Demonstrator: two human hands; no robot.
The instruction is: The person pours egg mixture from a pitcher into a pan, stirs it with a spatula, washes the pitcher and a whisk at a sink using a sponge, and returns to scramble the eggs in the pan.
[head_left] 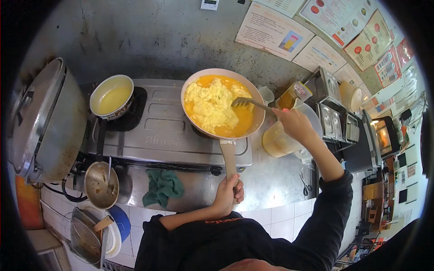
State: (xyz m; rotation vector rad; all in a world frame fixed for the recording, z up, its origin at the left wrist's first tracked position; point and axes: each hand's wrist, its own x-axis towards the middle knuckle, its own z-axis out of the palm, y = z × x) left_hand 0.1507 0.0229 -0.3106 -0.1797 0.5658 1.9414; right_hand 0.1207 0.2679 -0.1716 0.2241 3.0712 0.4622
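A wide frying pan sits over the right burner of the stove. In it lie soft curds of scrambled egg, ringed by runny orange-yellow egg. My left hand is wrapped round the pan's beige handle, below the stove's front edge. My right hand grips the handle of a dark slotted spatula, whose head rests in the egg at the pan's right side. Just under my right hand stands a clear plastic jug with pale yellow liquid in it.
On the left burner is a small saucepan with yellow liquid. A big lidded pot stands far left. A bowl with a fork, a green cloth and scissors lie along the front. Metal containers line the right.
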